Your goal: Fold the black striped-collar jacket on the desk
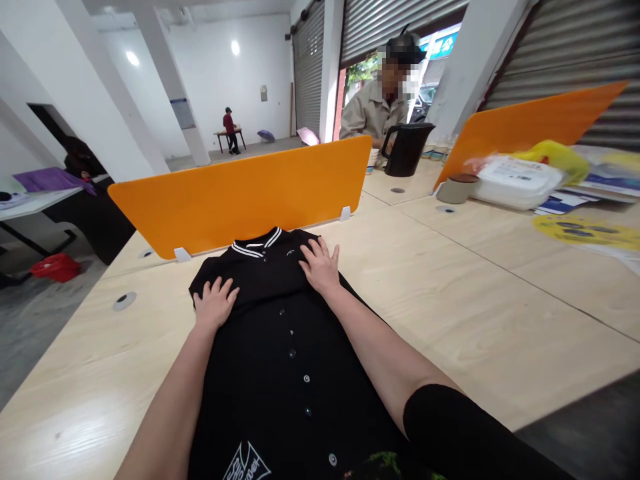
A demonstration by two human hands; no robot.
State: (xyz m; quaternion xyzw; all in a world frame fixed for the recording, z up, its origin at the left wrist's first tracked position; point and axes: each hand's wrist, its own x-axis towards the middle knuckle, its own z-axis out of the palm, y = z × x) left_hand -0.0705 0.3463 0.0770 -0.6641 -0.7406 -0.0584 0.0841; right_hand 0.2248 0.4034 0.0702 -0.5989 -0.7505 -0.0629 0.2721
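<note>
A black button-front shirt (260, 360) lies spread on the wooden table, its collar with white stripes pointing to the far side. Buttons run down its front, and a white print shows low on its left. My left hand (216, 303) rests on the shirt's left shoulder area, fingers spread. On the right shoulder area, beside a small light mark on the chest, lies my right hand (321, 265), its fingers also spread. Neither hand grips the cloth. The shirt's lower end runs out of view beneath me.
An orange divider (240, 193) stands just behind the collar. Beyond it are a black pitcher (407, 150) and a seated person (375, 110). At right, a brown-topped container (457, 189), white plastic boxes (517, 180) and papers lie near a second orange divider (530, 130).
</note>
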